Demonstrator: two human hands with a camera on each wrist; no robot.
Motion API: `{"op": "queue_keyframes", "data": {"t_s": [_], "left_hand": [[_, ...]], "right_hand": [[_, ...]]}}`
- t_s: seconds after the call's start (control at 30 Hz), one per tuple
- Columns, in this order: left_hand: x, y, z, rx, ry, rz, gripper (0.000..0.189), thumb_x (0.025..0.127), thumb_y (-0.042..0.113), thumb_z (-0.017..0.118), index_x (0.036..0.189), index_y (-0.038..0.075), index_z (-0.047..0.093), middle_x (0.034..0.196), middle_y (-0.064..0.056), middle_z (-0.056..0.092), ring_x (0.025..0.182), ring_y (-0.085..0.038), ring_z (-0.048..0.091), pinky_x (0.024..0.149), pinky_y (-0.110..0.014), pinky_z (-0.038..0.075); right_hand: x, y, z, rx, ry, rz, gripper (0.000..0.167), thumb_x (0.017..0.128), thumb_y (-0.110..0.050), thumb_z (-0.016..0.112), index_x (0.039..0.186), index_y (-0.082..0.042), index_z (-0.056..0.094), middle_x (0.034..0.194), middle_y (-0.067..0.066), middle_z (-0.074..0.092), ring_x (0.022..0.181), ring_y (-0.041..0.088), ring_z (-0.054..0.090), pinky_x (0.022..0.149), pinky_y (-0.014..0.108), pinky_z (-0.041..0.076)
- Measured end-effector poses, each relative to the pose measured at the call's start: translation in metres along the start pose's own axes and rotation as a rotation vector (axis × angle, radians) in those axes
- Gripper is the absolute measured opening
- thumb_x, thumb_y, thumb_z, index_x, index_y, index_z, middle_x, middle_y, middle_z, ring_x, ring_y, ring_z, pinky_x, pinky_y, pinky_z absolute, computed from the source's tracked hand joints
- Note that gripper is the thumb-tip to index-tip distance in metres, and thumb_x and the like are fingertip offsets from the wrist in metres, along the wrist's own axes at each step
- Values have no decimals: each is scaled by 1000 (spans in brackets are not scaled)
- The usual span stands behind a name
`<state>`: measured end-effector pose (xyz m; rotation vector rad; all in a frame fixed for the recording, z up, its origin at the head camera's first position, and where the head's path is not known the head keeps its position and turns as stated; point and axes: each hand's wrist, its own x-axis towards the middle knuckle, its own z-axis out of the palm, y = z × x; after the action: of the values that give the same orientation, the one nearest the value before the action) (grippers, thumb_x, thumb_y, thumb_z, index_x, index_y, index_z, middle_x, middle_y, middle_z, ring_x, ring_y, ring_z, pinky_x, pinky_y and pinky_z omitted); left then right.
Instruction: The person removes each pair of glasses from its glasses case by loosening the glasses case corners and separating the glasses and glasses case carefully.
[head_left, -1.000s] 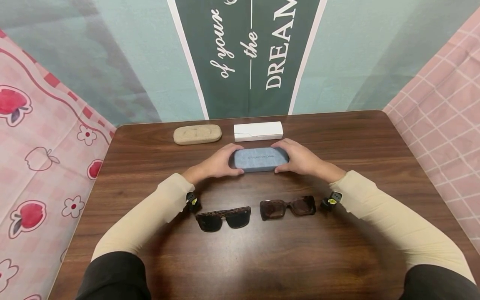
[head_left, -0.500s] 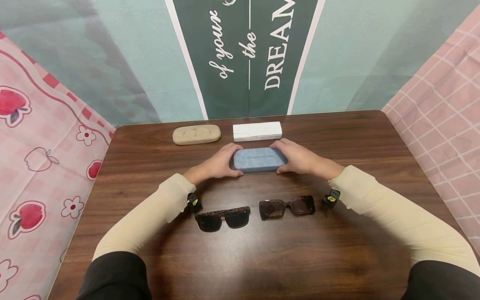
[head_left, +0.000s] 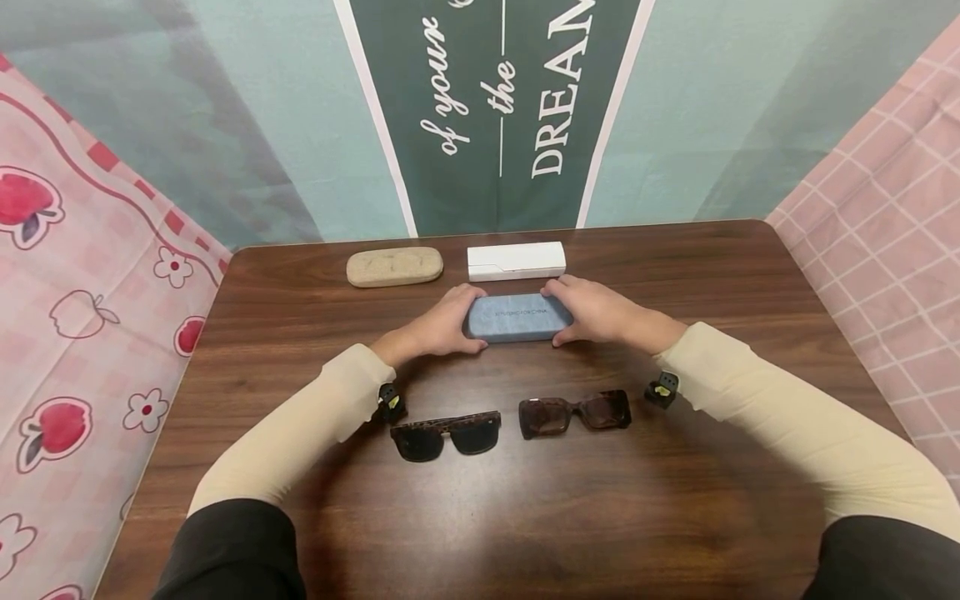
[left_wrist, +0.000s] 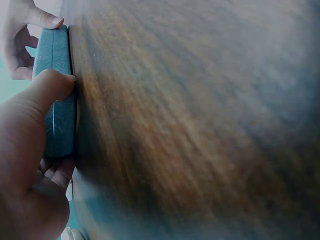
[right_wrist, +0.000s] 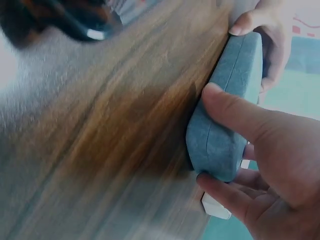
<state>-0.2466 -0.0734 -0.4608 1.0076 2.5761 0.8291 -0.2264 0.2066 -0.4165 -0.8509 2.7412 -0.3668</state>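
A closed blue glasses case [head_left: 519, 321] with dark lettering on its lid lies lengthwise across the table, just in front of the white case. My left hand [head_left: 444, 323] grips its left end, thumb on the near side and fingers behind. At the opposite end, my right hand [head_left: 592, 312] holds it the same way. In the right wrist view, the seam of the blue case [right_wrist: 226, 102] runs along its side, and my right thumb [right_wrist: 232, 109] presses there. The left wrist view shows the case's underside edge [left_wrist: 62, 127] right at the tabletop.
Dark sunglasses [head_left: 447, 437] and brown tortoiseshell sunglasses [head_left: 575, 414] lie side by side nearer the body. Behind the hands, a beige glasses case [head_left: 394, 267] and a white case [head_left: 516, 261] stand near the table's back edge. Printed cloths hang around the wooden table [head_left: 480, 525].
The right wrist has shifted slightly away from the body, and the right thumb sits a little differently on the case. Both hands keep their hold, and the case stays in place.
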Motion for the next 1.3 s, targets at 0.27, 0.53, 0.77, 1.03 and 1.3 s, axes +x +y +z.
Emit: {"op": "queue_keyframes", "data": {"t_s": [0.27, 0.53, 0.77, 1.03, 1.3], "left_hand": [[1, 3, -3, 5, -28, -21, 76, 78, 20, 87, 137, -3, 45, 131, -16, 52, 122, -29, 46, 108, -39, 39], [1, 4, -4, 9, -35, -28, 75, 79, 20, 87, 136, -3, 45, 130, -16, 51, 122, -29, 45, 107, -39, 39], [1, 5, -4, 7, -31, -29, 75, 79, 21, 87, 137, -3, 45, 131, -16, 51, 122, -29, 45, 108, -39, 39], [2, 5, -5, -2, -29, -28, 75, 77, 19, 88, 136, -2, 46, 129, -16, 52, 122, -29, 45, 108, -39, 38], [3, 4, -5, -27, -29, -28, 76, 76, 18, 88, 136, -3, 46, 129, -16, 52, 121, -29, 45, 107, -39, 39]], "right_hand": [[3, 7, -1, -2, -14, -17, 72, 76, -32, 91, 130, 1, 57, 121, 19, 61, 104, 30, 60, 90, 49, 51], [9, 11, -8, -26, -44, -57, 71, 75, -35, 91, 128, 0, 59, 120, 16, 64, 103, 29, 61, 89, 49, 50], [13, 10, -16, -14, -72, -54, 71, 73, -33, 93, 127, 0, 62, 121, 15, 67, 103, 28, 62, 90, 47, 51], [19, 10, -25, 4, -133, -41, 71, 72, -32, 94, 126, 1, 62, 120, 16, 68, 101, 26, 63, 90, 46, 51], [25, 11, -32, 26, -216, -3, 71, 72, -30, 94, 127, 0, 62, 122, 15, 69, 97, 23, 62, 88, 44, 51]]}}
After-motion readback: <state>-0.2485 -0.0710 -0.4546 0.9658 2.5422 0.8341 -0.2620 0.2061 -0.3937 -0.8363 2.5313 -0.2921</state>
